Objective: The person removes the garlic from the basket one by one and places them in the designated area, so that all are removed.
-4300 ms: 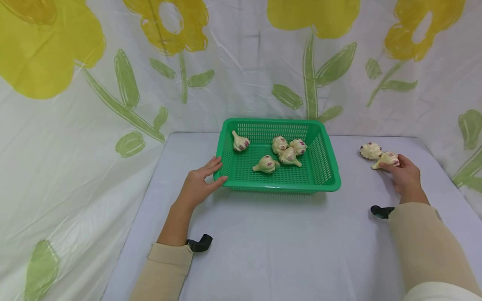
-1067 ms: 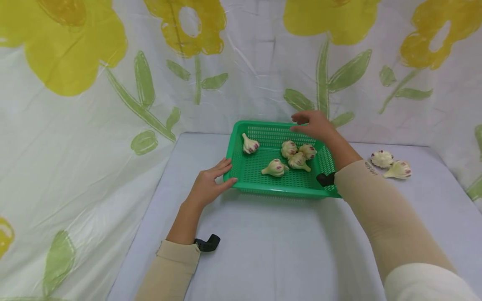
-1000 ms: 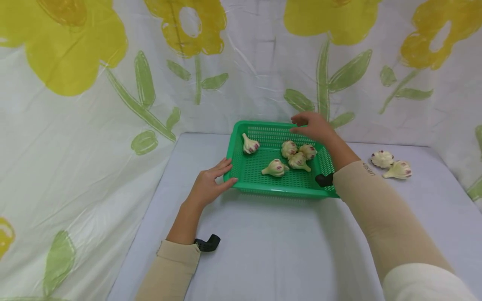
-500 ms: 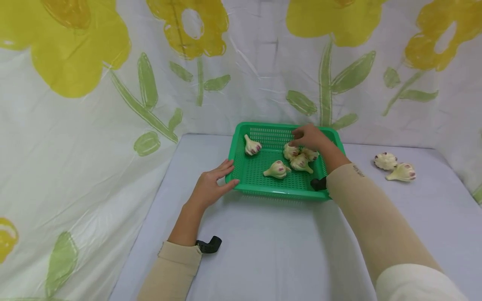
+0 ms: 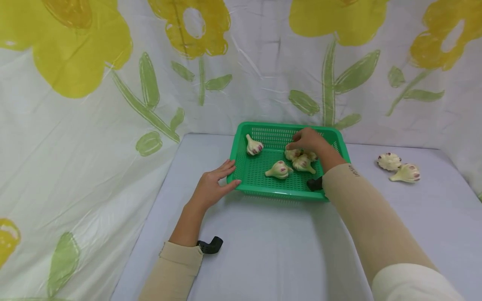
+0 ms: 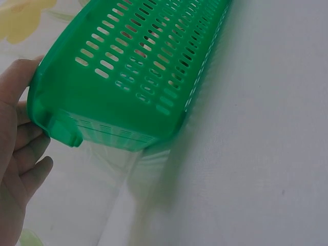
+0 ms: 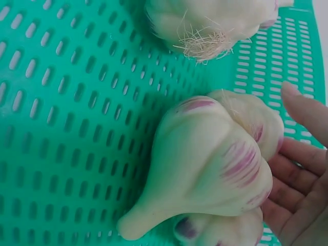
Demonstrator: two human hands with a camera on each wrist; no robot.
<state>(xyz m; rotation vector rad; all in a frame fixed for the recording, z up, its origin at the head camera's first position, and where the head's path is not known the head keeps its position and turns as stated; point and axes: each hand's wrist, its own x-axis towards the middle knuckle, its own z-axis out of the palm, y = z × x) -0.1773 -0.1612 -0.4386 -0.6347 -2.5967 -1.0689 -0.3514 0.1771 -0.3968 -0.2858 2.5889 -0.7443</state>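
Observation:
A green plastic basket (image 5: 282, 193) with slotted walls holds several garlic bulbs. My left hand (image 5: 210, 188) rests on its left rim and front corner, with fingers and thumb spread. In the left wrist view, that hand (image 6: 15, 148) touches the basket's rim (image 6: 38, 95) from outside. My right hand (image 5: 310, 140) reaches down into the basket over a cluster of bulbs, nearest the back-left bulb (image 5: 291, 154). In the right wrist view, the fingers (image 7: 292, 177) lie beside a bulb (image 7: 259, 120), partly behind it, and the thumb stands apart. A long-necked bulb (image 7: 205, 159) lies in front.
Two more bulbs lie on the white-covered table at right, a knobbly one (image 5: 389, 161) and one with its neck showing (image 5: 406, 173). Inside the basket, a bulb (image 5: 254, 146) lies back left and another (image 5: 279, 170) at front. A flowered curtain (image 5: 260, 92) hangs behind.
My right hand has let go of the bulb on the table at right, moved left over the basket, then lowered to the cluster. My left hand stays at the rim.

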